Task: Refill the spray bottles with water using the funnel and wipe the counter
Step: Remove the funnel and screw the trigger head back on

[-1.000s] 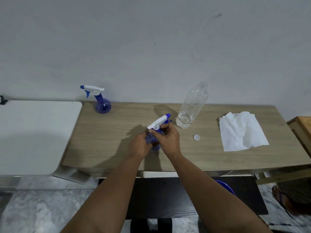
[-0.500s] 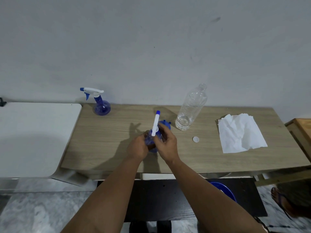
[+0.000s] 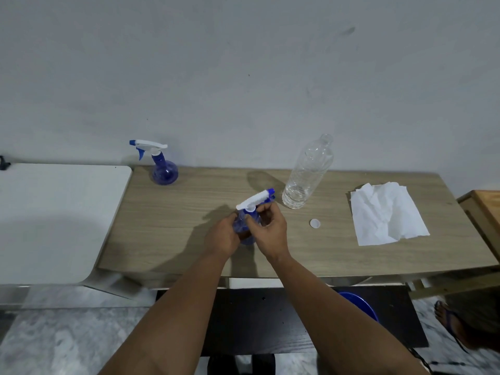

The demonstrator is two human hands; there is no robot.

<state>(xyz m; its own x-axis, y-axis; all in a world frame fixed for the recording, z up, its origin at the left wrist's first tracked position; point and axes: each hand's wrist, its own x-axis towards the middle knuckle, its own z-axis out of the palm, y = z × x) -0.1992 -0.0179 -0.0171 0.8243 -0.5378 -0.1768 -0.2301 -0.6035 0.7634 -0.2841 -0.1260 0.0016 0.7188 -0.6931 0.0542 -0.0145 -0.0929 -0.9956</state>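
A blue spray bottle (image 3: pixel 247 226) with a white trigger head (image 3: pixel 255 201) stands mid-counter. My left hand (image 3: pixel 221 235) grips its round body from the left. My right hand (image 3: pixel 266 230) pinches the neck just under the trigger head, whose nozzle points up and right. A second blue spray bottle (image 3: pixel 163 169) stands at the back left of the wooden counter (image 3: pixel 189 226), nozzle pointing left. A clear plastic water bottle (image 3: pixel 307 174), uncapped and holding a little water, stands behind my right hand. Its white cap (image 3: pixel 314 223) lies on the counter. No funnel is visible.
A crumpled white paper towel (image 3: pixel 387 212) lies at the counter's right. A white table (image 3: pixel 54 220) adjoins on the left, a wooden piece (image 3: pixel 484 209) on the right. Below, a blue basin (image 3: pixel 359 305) peeks out on a black shelf (image 3: pixel 270 320). Someone's sandalled foot (image 3: pixel 449 320) is at the lower right.
The trigger head has turned on the held bottle: its nozzle pointed up-right, then nearly straight away from me, and now points up-right again. Both hands stay on the bottle.
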